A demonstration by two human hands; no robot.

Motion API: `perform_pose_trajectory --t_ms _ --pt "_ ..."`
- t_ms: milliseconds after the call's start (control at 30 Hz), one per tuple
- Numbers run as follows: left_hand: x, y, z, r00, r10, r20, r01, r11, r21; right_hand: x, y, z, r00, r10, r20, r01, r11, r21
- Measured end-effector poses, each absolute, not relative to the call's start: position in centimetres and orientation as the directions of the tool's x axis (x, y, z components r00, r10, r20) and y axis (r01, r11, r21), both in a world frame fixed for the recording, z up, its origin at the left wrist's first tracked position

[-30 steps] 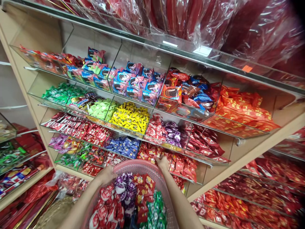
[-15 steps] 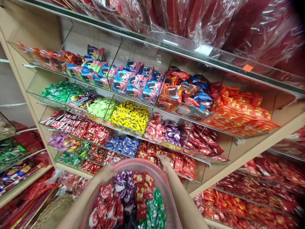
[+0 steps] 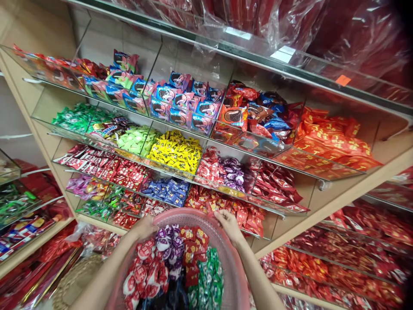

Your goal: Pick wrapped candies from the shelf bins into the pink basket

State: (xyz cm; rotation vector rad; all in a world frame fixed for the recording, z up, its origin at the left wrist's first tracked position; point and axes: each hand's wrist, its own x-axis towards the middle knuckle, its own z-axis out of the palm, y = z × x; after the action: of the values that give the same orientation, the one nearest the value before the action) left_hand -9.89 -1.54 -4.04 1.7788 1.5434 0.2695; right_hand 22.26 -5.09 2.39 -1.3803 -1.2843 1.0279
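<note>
A pink plastic basket (image 3: 230,258) is held low in front of me. My left hand (image 3: 146,227) is closed on its rim at the far left; some of its fingers are hidden. At the far right, my right hand (image 3: 227,223) pinches the same rim with bent fingers. Inside lie red-and-white wrapped candies (image 3: 146,269), purple-and-white candies (image 3: 169,243), red packets with orange pictures (image 3: 193,245), green wrapped candies (image 3: 209,275) and dark wrapped pieces (image 3: 171,297).
Beyond the basket rises a wooden rack with clear shelf bins, holding yellow candies (image 3: 176,150), blue packets (image 3: 166,191), cookie packs (image 3: 183,101) and orange packets (image 3: 332,137). A woven basket (image 3: 75,282) stands low left. Plastic-wrapped red goods (image 3: 226,19) hang over the top shelf.
The view has shifted slightly, with the upper shelves appearing a little higher. My right hand's fingers have bent more over the basket rim. Both hands stay on the basket; its contents look the same.
</note>
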Motion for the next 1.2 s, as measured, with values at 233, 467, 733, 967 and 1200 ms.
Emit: perform_pose_trajectory --t_ms 233,467,733,967,1200 --pt "-10.1 -1.4 -4.8 0.223 0.932 -0.286 0.734 0.033 0.678 19.2 -6.2 1.4 -0.108 0.991 0.083 0.355 0.116 -0.928" --pt "-10.2 -1.5 -5.6 0.240 0.942 -0.236 0.672 0.015 0.740 17.6 -4.5 -2.2 -0.103 0.982 -0.161 0.046 -0.157 -0.987" --pt "-10.0 -1.6 -4.2 0.255 0.925 -0.283 0.770 -0.017 0.638 17.7 -3.2 -4.3 -0.124 0.958 -0.259 0.203 -0.231 -0.952" --pt "-9.8 -1.6 -3.8 0.245 0.921 -0.303 0.796 -0.012 0.605 17.0 -3.6 -5.0 -0.008 0.995 -0.095 0.295 -0.089 -0.951" --pt "-9.9 -1.5 -4.0 0.238 0.926 -0.293 0.784 -0.006 0.620 17.1 -5.9 -4.0 0.018 0.999 -0.028 0.194 -0.031 -0.981"
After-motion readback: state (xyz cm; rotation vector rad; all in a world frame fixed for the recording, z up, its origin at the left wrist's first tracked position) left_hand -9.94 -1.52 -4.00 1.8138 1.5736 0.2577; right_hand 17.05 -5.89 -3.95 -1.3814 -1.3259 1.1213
